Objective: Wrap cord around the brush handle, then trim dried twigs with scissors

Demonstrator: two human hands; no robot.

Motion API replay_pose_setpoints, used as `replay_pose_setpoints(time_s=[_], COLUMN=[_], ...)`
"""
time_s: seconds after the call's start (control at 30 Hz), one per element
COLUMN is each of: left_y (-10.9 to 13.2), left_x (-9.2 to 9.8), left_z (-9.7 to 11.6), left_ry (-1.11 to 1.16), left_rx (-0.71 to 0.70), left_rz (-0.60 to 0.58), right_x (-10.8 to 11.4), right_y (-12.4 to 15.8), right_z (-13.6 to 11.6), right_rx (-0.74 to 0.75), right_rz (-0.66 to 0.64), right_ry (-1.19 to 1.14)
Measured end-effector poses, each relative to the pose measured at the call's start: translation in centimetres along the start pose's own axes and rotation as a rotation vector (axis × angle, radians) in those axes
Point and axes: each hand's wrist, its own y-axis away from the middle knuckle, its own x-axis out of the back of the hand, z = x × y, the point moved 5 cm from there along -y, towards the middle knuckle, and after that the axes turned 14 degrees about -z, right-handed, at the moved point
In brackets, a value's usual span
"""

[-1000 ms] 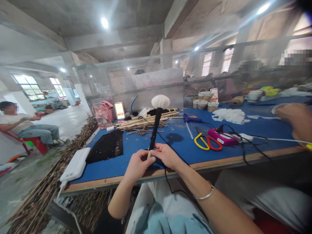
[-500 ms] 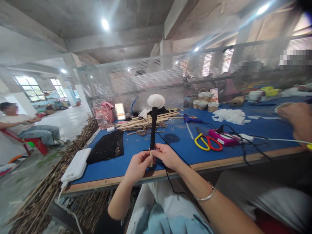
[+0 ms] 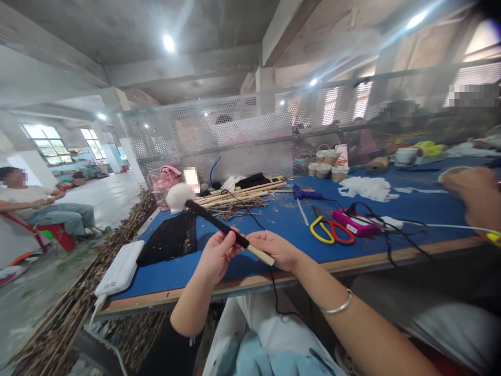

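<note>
A wooden stick (image 3: 261,256) wrapped in black material along most of its length carries a round white cloth-covered head (image 3: 180,197). It slants over the table, head to the upper left and bare pale wood end to the lower right. My left hand (image 3: 216,257) is closed round the black-wrapped part. Close by, my right hand (image 3: 276,250) pinches the stick where the black wrapping gives way to bare wood; its fingertips are partly hidden. A black cloth (image 3: 170,240) lies left of my hands on the blue table (image 3: 297,250).
Scissors with yellow and red handles (image 3: 332,231), a blue glue gun (image 3: 307,194) and a purple power strip (image 3: 358,223) lie to the right. Sticks (image 3: 250,192) are piled behind. A white power bank (image 3: 120,269) sits at the left edge. A co-worker's hand (image 3: 465,183) shows at far right.
The stick has swung from upright to slanted, its white head going left and down and its bare end to the right. My right hand has shifted slightly right.
</note>
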Motion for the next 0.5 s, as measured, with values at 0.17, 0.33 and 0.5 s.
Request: replay_pose_setpoints(time_s=[0.17, 0.33, 0.5], left_y=[0.2, -0.1, 0.9], left_x=[-0.7, -0.2, 0.6], left_z=[-1.6, -2.0, -2.6], left_ry=[0.207, 0.09, 0.04], left_rx=[-0.041, -0.193, -0.187], left_rz=[0.099, 0.147, 0.193], right_x=[-0.3, -0.2, -1.9], right_y=[-0.1, 0.6, 1.4], right_z=[2.4, 2.2, -0.1], right_rx=[0.106, 0.196, 0.153], right_rz=[0.165, 0.467, 0.445], right_ry=[-0.287, 0.131, 0.828])
